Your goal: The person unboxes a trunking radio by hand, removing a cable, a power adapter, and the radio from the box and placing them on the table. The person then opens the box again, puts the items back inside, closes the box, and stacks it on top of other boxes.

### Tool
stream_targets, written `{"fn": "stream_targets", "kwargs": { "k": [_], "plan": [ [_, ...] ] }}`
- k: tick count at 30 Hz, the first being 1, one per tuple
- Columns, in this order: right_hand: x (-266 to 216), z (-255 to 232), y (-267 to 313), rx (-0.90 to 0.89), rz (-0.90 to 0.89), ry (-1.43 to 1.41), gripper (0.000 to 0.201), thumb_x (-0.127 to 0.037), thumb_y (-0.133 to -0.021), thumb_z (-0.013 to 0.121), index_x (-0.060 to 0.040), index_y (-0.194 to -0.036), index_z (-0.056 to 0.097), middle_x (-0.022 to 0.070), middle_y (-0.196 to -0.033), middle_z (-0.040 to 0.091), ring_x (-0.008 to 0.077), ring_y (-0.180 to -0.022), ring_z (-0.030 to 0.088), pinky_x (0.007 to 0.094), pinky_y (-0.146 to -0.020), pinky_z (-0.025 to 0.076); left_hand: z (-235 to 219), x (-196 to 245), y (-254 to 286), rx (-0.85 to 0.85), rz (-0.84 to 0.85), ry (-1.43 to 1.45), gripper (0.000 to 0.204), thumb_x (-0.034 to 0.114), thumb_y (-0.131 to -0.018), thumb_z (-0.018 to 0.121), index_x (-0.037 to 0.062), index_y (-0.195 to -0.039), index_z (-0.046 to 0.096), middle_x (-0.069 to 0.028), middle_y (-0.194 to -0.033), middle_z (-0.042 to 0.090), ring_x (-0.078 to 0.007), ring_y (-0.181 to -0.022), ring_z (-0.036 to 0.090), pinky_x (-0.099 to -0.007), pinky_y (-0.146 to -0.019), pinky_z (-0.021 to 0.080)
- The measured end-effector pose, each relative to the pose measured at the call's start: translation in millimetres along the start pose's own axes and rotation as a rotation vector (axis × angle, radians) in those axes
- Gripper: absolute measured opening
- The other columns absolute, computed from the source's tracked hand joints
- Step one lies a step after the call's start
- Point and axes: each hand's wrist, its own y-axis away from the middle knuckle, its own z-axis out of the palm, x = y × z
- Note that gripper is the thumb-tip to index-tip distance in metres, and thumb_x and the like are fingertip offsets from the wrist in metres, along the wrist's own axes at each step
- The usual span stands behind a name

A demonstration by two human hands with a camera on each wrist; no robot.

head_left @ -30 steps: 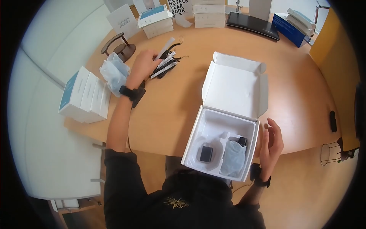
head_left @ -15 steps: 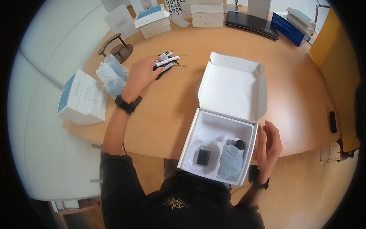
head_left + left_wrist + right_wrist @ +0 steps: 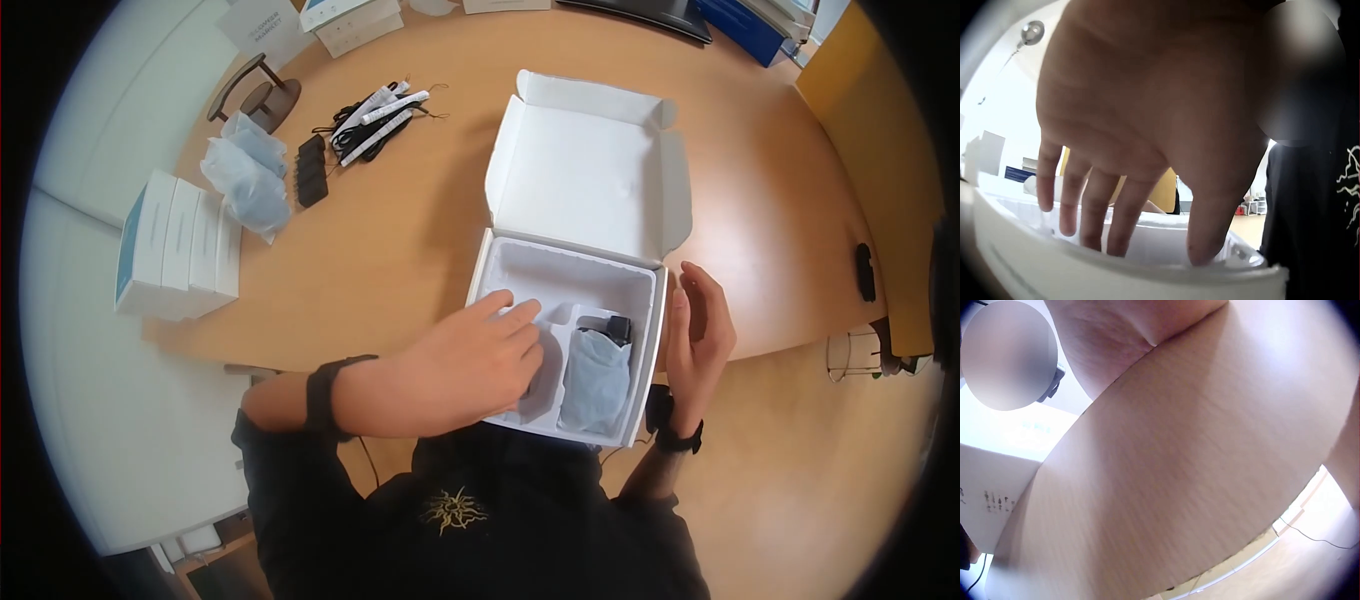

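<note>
Several things already lie out on the bench (image 3: 420,230): at the far left a stack of white cartons (image 3: 178,247), then crumpled plastic bags (image 3: 243,180), a black strip (image 3: 311,170) and a bundle of cables (image 3: 380,110). Nearer the middle, the left hand (image 3: 470,365) reaches into the box (image 3: 565,345), its fingers (image 3: 1094,209) straight and spread, dipping into the white moulded tray; whether they touch anything there is hidden. In the tray's right compartment a bagged item (image 3: 595,380) with a black piece at its top remains, so unpacking looks partly done. The box is white card, its lid folded back flat, and sits at the bench's near edge. On its right side the right hand (image 3: 697,330) rests with relaxed, released fingers against the wall, steadying it.
</note>
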Motion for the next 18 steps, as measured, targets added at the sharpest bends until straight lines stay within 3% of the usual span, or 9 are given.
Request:
{"fn": "stream_targets", "kwargs": {
  "k": [5,7,8,10,11,15,18],
  "plan": [
    [4,3,2,-0.01,0.015,-0.041,0.027,-0.008,-0.1,0.061,0.0033,-0.125,0.064,0.0164,-0.12,0.069,0.0261,-0.109,0.069,0.0349,-0.096,0.053,-6,6,0,-0.125,-0.022,-0.131,0.035,0.018,-0.084,0.073,-0.0034,-0.11,0.062,-0.0157,-0.112,0.064,-0.0326,-0.12,0.056,-0.046,-0.108,0.039],
    [6,3,2,0.003,0.033,-0.054,0.027,-0.008,-0.101,0.06,0.0037,-0.126,0.063,0.0163,-0.121,0.069,0.0253,-0.111,0.068,0.0347,-0.097,0.053,-13,7,3,0.027,-0.041,-0.007,0.037,0.009,-0.082,0.07,-0.0036,-0.116,0.062,-0.0153,-0.109,0.064,-0.0334,-0.12,0.056,-0.0462,-0.107,0.041],
    [6,2,2,-0.007,0.034,-0.03,0.028,-0.008,-0.102,0.059,0.004,-0.126,0.063,0.0163,-0.122,0.068,0.0248,-0.113,0.067,0.0346,-0.097,0.052,-20,7,7,0.023,-0.05,-0.01,0.037,0.009,-0.082,0.07,-0.0036,-0.116,0.062,-0.0153,-0.109,0.064,-0.0334,-0.12,0.056,-0.0462,-0.107,0.041],
    [3,2,3,-0.009,0.043,-0.034,0.028,-0.009,-0.102,0.059,0.004,-0.126,0.063,0.0162,-0.122,0.068,0.0248,-0.113,0.067,0.0345,-0.097,0.052,-35,-1,21,0.338,-0.164,0.183,0.043,0.009,-0.08,0.073,-0.0017,-0.121,0.063,-0.0141,-0.107,0.064,-0.0329,-0.117,0.058,-0.0465,-0.103,0.044],
    [3,2,3,-0.008,0.053,-0.03,0.028,-0.009,-0.102,0.059,0.0039,-0.127,0.063,0.0162,-0.122,0.068,0.0248,-0.112,0.067,0.0344,-0.097,0.052,-38,-8,27,0.333,-0.167,0.182,0.043,0.009,-0.08,0.073,-0.0017,-0.121,0.063,-0.0141,-0.107,0.064,-0.0329,-0.117,0.058,-0.0465,-0.103,0.044],
    [7,3,3,0.001,0.012,-0.017,0.028,-0.009,-0.102,0.059,0.0039,-0.126,0.063,0.0163,-0.121,0.068,0.025,-0.11,0.067,0.0343,-0.096,0.052,-34,-58,65,0.553,-0.724,-0.049,0.043,0.02,-0.083,0.075,0.0067,-0.123,0.066,-0.0144,-0.11,0.067,-0.0356,-0.103,0.063,-0.0412,-0.092,0.05],
    [7,4,3,0.006,0.03,-0.032,0.027,-0.009,-0.102,0.059,0.0039,-0.125,0.064,0.0166,-0.12,0.069,0.0263,-0.109,0.068,0.035,-0.096,0.052,-15,-100,92,0.496,-0.86,-0.166,0.036,0.024,-0.085,0.075,0.0062,-0.116,0.07,-0.0152,-0.104,0.069,-0.0354,-0.098,0.065,-0.0391,-0.086,0.051]
  ]
}}
